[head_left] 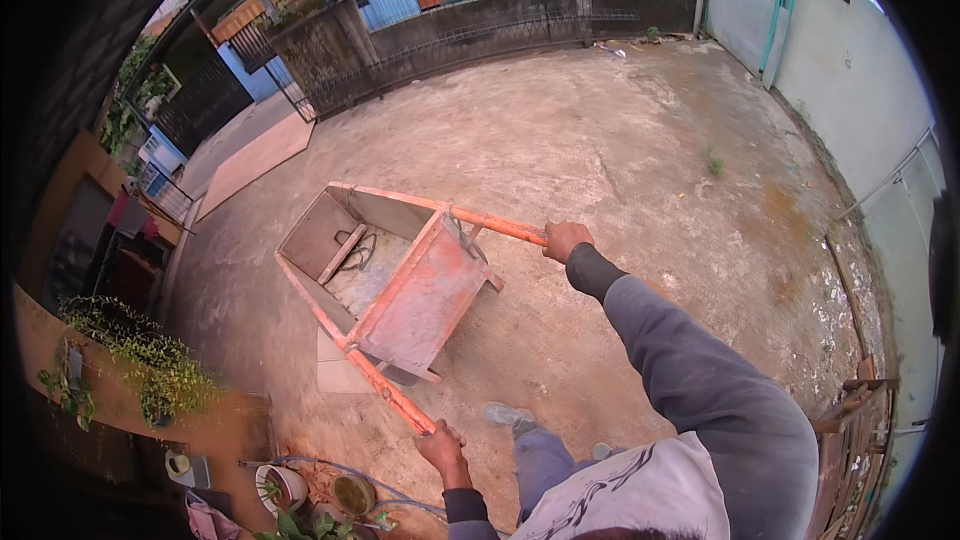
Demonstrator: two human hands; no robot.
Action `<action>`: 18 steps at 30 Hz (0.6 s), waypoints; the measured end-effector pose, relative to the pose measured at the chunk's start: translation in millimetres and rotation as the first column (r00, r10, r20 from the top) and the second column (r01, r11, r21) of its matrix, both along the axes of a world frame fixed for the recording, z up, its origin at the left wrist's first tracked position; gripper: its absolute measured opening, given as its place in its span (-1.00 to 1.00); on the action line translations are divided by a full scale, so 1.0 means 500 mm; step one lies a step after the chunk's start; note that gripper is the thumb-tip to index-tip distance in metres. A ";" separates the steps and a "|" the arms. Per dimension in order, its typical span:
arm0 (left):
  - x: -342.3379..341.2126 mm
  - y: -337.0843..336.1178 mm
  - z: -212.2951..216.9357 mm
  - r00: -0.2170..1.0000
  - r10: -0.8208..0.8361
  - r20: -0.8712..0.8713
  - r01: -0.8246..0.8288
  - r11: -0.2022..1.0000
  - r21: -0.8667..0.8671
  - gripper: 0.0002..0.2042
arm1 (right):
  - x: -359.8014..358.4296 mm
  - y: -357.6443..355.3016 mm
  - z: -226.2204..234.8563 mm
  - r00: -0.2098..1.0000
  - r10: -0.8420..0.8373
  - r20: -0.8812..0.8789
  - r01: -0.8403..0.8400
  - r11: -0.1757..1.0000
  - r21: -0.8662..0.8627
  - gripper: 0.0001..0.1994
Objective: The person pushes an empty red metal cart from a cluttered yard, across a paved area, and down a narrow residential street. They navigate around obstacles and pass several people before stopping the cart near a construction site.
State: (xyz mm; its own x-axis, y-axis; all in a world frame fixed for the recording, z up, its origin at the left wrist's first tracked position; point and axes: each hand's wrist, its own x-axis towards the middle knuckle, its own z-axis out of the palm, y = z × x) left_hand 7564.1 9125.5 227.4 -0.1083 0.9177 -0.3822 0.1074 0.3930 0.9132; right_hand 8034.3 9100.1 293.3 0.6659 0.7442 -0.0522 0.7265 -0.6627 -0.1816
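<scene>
Cart (430,292) mostly hides its underside; dark loops (361,253) inside look indistinct.

Broadest free room: concrete yard (560,130), ahead and right of wheelbarrow (398,277). Right hand (567,242) has open ground on outer side. Between handles, sloping rear panel (440,300) blocks straight forward passage. Near left hand (440,448), white flowerpot (288,488) and blue hose (395,493) narrow outer side. Fence wall (480,45) closes far end; pale wall (850,80) bounds right; lumber (850,440) obstructs lower-right edge.
</scene>
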 end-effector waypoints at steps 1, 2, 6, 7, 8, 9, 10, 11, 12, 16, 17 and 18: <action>0.006 0.042 -0.005 1.000 0.009 0.017 -0.009 1.000 -0.019 -0.63 | 0.007 0.052 -0.002 1.000 0.001 0.003 -0.001 1.000 -0.006 -0.61; 0.009 0.082 -0.010 0.999 0.019 0.033 -0.017 0.999 -0.037 -0.61 | 0.014 0.100 -0.003 1.000 0.002 0.005 -0.002 1.000 -0.011 -0.60; 0.044 0.265 -0.023 0.996 0.066 0.065 -0.064 0.997 -0.038 -0.59 | 0.033 0.308 0.009 1.000 -0.006 0.013 0.006 1.000 -0.025 -0.59; 0.017 0.313 -0.037 0.998 0.055 0.041 -0.053 0.998 -0.046 -0.52 | 0.007 0.357 -0.002 1.000 -0.012 0.004 0.012 0.999 -0.045 -0.59; -0.010 0.359 -0.051 0.999 0.044 0.017 -0.043 0.998 -0.054 -0.44 | -0.019 0.406 -0.012 1.000 -0.019 -0.005 0.019 0.998 -0.065 -0.59; -0.005 0.410 -0.043 1.000 0.029 -0.001 -0.029 0.998 -0.051 -0.37 | -0.017 0.455 -0.004 1.000 -0.029 -0.008 0.028 0.997 -0.074 -0.59; 0.001 0.463 -0.034 0.999 0.028 0.022 -0.027 0.998 -0.060 -0.36 | -0.012 0.507 0.004 1.000 -0.021 -0.013 0.020 0.999 -0.046 -0.58; 0.006 0.515 -0.026 0.999 0.028 0.044 -0.024 0.997 -0.070 -0.35 | -0.001 0.565 0.017 1.000 -0.011 -0.009 0.011 0.999 -0.041 -0.58; 0.005 0.568 -0.020 0.998 0.019 0.056 -0.014 0.996 -0.083 -0.34 | 0.001 0.619 0.022 1.000 -0.010 -0.016 0.010 0.999 -0.040 -0.59; -0.018 0.790 -0.013 0.999 0.052 0.003 -0.052 0.995 -0.085 -0.37 | -0.009 0.839 0.034 0.999 0.021 -0.045 -0.022 0.999 -0.035 -0.60; -0.035 0.847 -0.014 0.999 0.054 -0.005 -0.054 0.995 -0.080 -0.37 | -0.019 0.894 0.032 0.998 0.030 -0.054 -0.032 0.999 -0.044 -0.60; -0.030 0.903 -0.011 0.998 0.063 0.002 -0.063 0.996 -0.071 -0.38 | -0.014 0.956 0.048 0.998 0.046 -0.049 -0.048 0.998 -0.048 -0.60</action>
State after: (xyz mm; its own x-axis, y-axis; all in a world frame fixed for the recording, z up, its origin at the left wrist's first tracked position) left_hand 7548.9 9577.2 222.0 -0.1632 0.8797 -0.4467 0.0772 0.4628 0.8831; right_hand 8027.4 9578.0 317.1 0.6262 0.7702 -0.1209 0.7481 -0.6373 -0.1851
